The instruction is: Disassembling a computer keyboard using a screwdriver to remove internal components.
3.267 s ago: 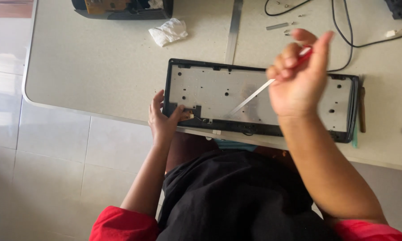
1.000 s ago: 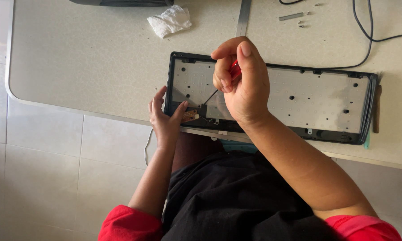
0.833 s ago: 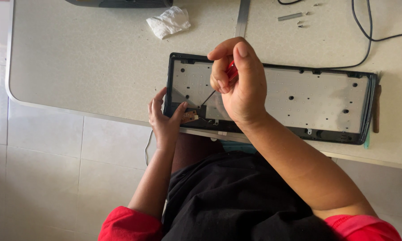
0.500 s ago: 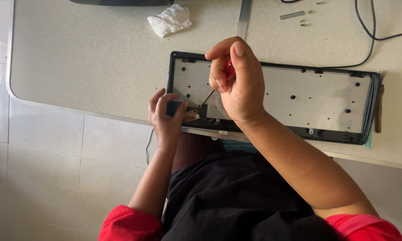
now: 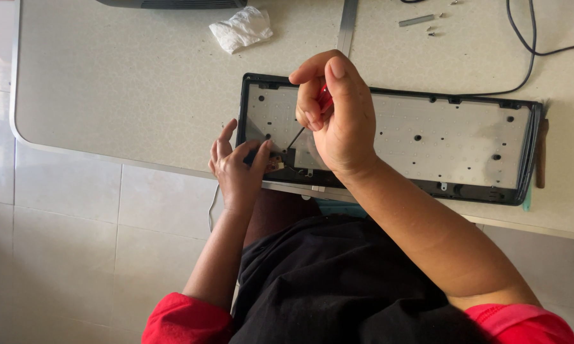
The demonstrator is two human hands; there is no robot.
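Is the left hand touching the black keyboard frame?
Touching. The head view shows the left hand with fingers resting on the keyboard frame at its left edge.
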